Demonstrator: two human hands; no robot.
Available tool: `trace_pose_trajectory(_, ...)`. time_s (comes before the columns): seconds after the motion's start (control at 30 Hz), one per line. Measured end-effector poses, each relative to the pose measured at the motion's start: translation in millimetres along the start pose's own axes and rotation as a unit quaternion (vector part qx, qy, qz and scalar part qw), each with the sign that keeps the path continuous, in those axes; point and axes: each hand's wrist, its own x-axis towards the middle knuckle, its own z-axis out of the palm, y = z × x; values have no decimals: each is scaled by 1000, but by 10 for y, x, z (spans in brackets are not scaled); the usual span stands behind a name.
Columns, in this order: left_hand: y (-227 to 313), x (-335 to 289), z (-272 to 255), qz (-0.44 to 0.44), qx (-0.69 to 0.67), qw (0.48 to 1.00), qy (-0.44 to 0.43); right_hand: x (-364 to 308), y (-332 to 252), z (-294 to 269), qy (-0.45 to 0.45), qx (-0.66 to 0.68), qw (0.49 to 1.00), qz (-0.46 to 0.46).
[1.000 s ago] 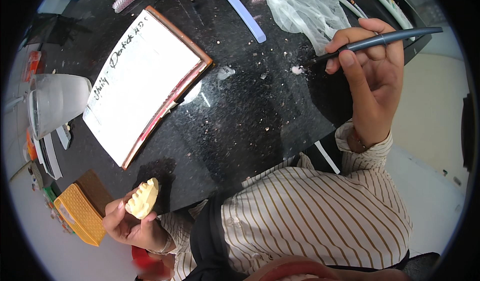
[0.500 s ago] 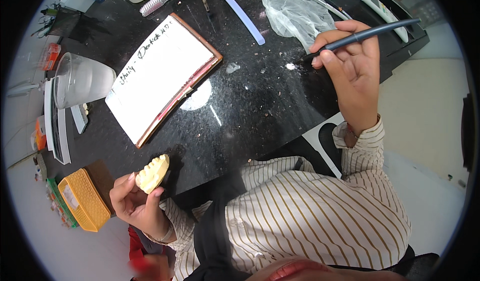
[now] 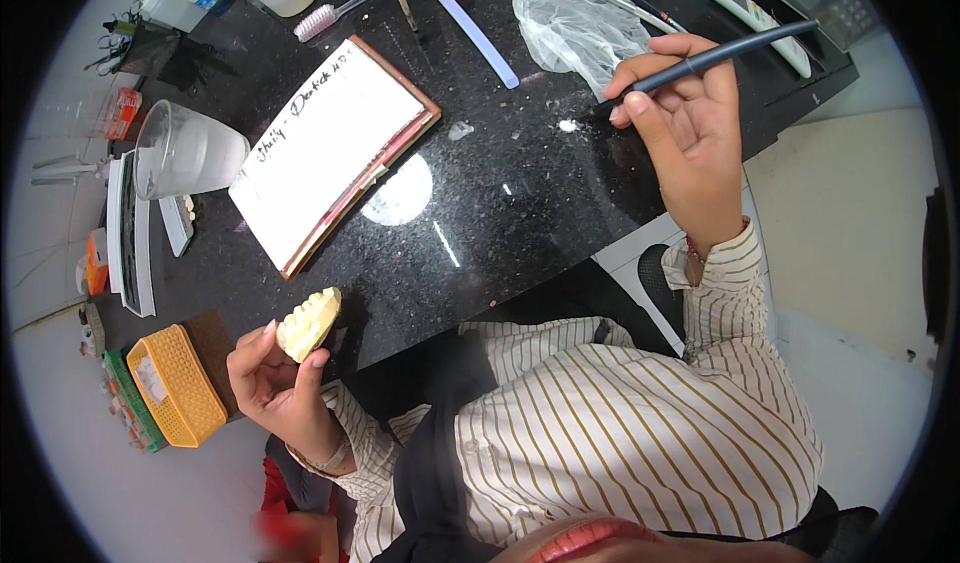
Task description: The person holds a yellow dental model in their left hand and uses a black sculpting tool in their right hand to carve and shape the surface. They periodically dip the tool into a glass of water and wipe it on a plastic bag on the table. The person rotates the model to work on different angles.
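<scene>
In my left hand (image 3: 290,388) is a pale yellow dental cast (image 3: 311,325) with a row of teeth, pinched between thumb and fingertips above the table's near edge. My right hand (image 3: 690,128) grips a slim, dark, pen-like tool (image 3: 710,58) at a slant. Its dark tip is just right of a small heap of white powder (image 3: 569,126) on the black speckled tabletop (image 3: 520,178); I cannot tell if it touches the table. Behind that hand lies a crumpled clear plastic bag (image 3: 570,23).
An open notebook (image 3: 335,143) lies left of centre, beside a clear plastic cup (image 3: 190,153). A pink-bristled brush (image 3: 318,23) and a lavender strip (image 3: 470,33) rest farther back. A yellow basket (image 3: 178,388) stands at left, and a white remote-like device (image 3: 760,28) at far right.
The whole view has shifted slightly. The dark tool's tip sits a little farther from the white powder, and the heap looks smaller. Both hands keep their holds.
</scene>
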Motion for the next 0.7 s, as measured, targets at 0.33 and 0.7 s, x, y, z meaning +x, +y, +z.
trace_pose_trajectory(0.33,26,-13,-4,1,12,1000,7,-1,0,14,5,1,1000,5)
trace_pose_trajectory(0.7,50,24,-17,-18,-28,999,11,-23,-56,115,43,8,999,32)
